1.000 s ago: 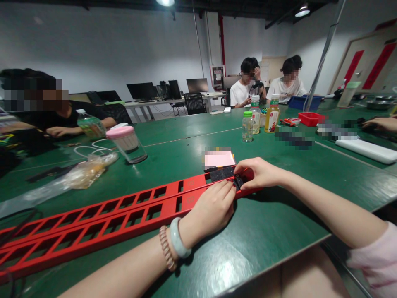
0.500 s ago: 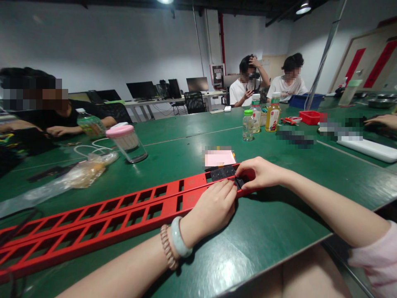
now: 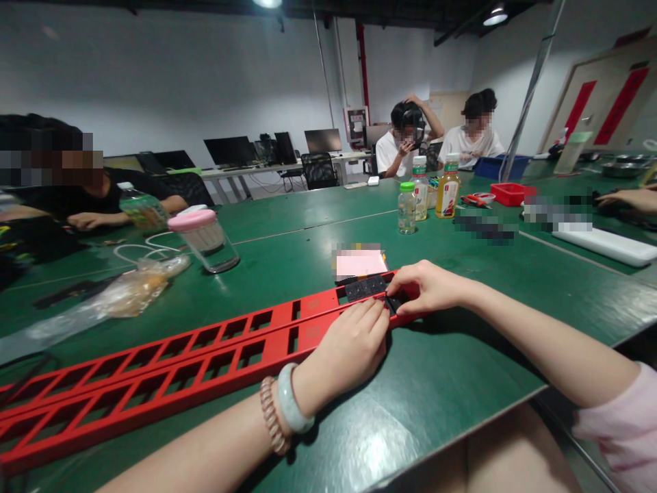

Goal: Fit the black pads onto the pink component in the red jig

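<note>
A long red metal rail (image 3: 169, 356) with several rectangular cut-outs lies across the green table (image 3: 436, 370). Black socket modules (image 3: 365, 288) sit in its right end. My left hand (image 3: 343, 346) rests on the rail's near edge, fingertips touching a small black module (image 3: 393, 303). My right hand (image 3: 430, 287) curls over the rail's right end and pinches that same module from the other side. A pale bangle and a bead bracelet circle my left wrist.
A pink paper pad (image 3: 360, 263) lies just behind the rail. A pink-lidded jar (image 3: 202, 238), a plastic bag (image 3: 123, 291), bottles (image 3: 408, 207) and a red tray (image 3: 510, 194) stand farther back. Other people sit at the left and the far end. The table's edge runs close to my body.
The view has shifted slightly leftward. My hands stay on the black module at the rail's end. The far seated person raised a hand to the head.
</note>
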Demonstrator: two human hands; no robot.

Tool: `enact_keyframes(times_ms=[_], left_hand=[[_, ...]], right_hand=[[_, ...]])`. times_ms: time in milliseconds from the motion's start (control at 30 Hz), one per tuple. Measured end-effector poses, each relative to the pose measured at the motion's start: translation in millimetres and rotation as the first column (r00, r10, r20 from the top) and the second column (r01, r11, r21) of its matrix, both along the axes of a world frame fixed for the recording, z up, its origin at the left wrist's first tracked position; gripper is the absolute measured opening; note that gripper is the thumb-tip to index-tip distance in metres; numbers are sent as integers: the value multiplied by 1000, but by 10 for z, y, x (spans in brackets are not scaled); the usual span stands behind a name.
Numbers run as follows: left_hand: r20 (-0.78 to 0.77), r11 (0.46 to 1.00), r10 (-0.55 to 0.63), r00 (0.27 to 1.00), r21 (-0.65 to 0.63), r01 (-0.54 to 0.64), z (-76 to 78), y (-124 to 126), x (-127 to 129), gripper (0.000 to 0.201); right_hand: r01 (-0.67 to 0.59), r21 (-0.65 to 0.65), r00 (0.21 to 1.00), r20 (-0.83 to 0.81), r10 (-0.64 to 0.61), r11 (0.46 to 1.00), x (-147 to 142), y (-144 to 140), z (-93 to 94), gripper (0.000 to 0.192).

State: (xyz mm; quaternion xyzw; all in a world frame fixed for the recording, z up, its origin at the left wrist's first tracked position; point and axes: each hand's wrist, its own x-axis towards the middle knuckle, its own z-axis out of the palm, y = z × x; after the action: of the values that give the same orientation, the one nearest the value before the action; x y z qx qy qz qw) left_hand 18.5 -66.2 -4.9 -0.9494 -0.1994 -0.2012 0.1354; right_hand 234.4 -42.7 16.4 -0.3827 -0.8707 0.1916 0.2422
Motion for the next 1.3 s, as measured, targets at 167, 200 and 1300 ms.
enact_keyframes(times_ms=[167, 200, 1300], left_hand=[[-21, 1000, 9, 1000, -4, -9, -2, 1, 3, 28], [-19, 1000, 5, 1000, -9, -5, -2, 2, 4, 28], [-51, 1000, 24, 998, -7, -24, 13, -13, -8, 29]], right_hand=[[-25, 24, 1000, 4, 25, 999, -10, 15, -6, 25], [-34, 25, 999, 3, 34, 999, -12, 17, -6, 24], [-131, 74, 991, -4, 132, 989, -5, 55, -54, 21]])
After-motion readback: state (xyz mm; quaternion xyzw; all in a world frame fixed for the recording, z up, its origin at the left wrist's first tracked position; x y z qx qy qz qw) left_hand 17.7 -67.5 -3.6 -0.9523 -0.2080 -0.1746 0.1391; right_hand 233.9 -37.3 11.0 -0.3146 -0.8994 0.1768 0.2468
